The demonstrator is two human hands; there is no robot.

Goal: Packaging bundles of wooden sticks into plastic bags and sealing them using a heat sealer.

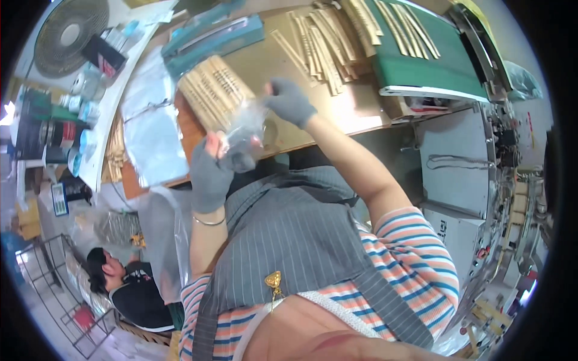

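My left hand [212, 179], in a grey fingerless glove, is closed on a crumpled clear plastic bag [245, 123] above the table's near edge. At the bag's other side, my right hand [290, 103], gloved the same way, has its fingers curled in against the film; motion blurs the fingertips. Just beyond the bag lies a block of flat wooden sticks [214, 90], set side by side, with dark print on them. Part of its near end is behind the bag and my left hand.
Loose wooden sticks [322, 51] lie across the table, with others on a green conveyor belt [415, 60] at right. A blue-green box [217, 43] stands behind the block. Stacked clear bags [153, 141] lie at left, beside a cluttered white shelf [111, 102]. Another person [135, 292] sits lower left.
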